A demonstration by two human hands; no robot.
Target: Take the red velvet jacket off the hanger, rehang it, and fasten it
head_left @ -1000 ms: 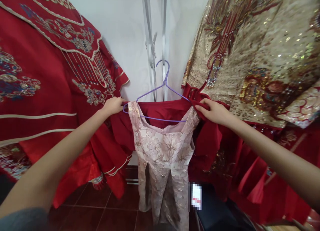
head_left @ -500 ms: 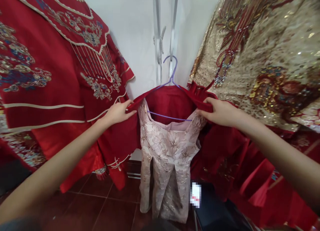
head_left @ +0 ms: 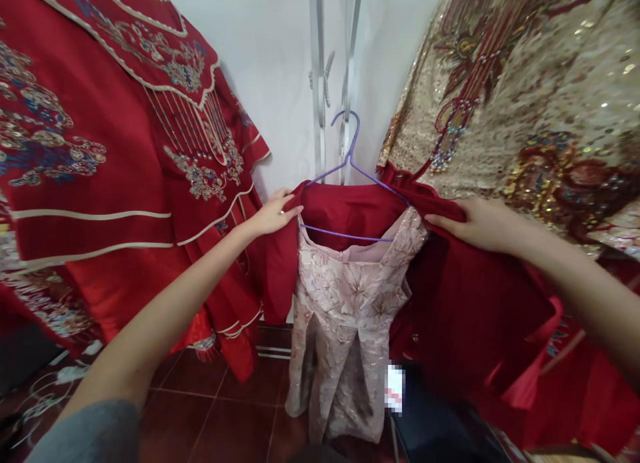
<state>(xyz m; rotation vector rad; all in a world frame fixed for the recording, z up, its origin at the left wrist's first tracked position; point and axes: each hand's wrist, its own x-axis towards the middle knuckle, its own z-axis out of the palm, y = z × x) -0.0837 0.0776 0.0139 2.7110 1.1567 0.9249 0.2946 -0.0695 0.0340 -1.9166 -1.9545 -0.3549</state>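
Note:
In the head view, a pink floral dress (head_left: 350, 286) hangs from a purple hanger (head_left: 351, 157) in front of me. A red garment, like a jacket (head_left: 345, 201), lies behind the dress's neckline and spreads out to both sides. My left hand (head_left: 277, 213) pinches its edge at the dress's left strap, thumb and fingers closed. On the other side, my right hand (head_left: 477, 224) grips the red cloth, a little away from the right strap. Most of the hanger's right arm shows bare above the cloth.
Red embroidered jackets (head_left: 125, 156) hang at left; a gold sequined garment (head_left: 525, 116) hangs at right. Metal rails (head_left: 318, 63) run up the white wall. A dark seat-like surface (head_left: 435, 416) stands low at right, white cables (head_left: 55, 383) lie at lower left, over red floor tiles (head_left: 225, 416).
My right hand has drawn the red cloth to the right, away from the strap. My left hand has shifted right and slightly up. More of the hanger's arms now shows.

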